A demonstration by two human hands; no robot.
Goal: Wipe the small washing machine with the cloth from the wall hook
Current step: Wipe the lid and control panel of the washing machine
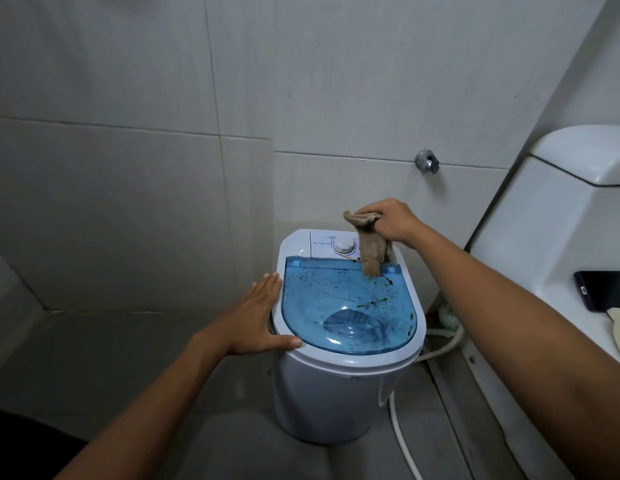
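Observation:
The small white washing machine [336, 400] stands on the floor against the tiled wall. Its clear blue lid [343, 306] is speckled with dark spots and smears. A white control panel with a round dial [344, 247] sits at the back of the top. My right hand [391, 220] is shut on a brown cloth [372, 251], which hangs down over the panel's right end, its lower end touching the lid's back right corner. My left hand [256, 317] rests flat and open against the machine's left rim, thumb along the front edge.
A metal wall hook [428, 162] is fixed to the tiles above and right of the machine. A white toilet tank [561, 220] stands close at right with a dark phone [601, 289] on it. A white hose [402, 431] trails on the floor beside the machine.

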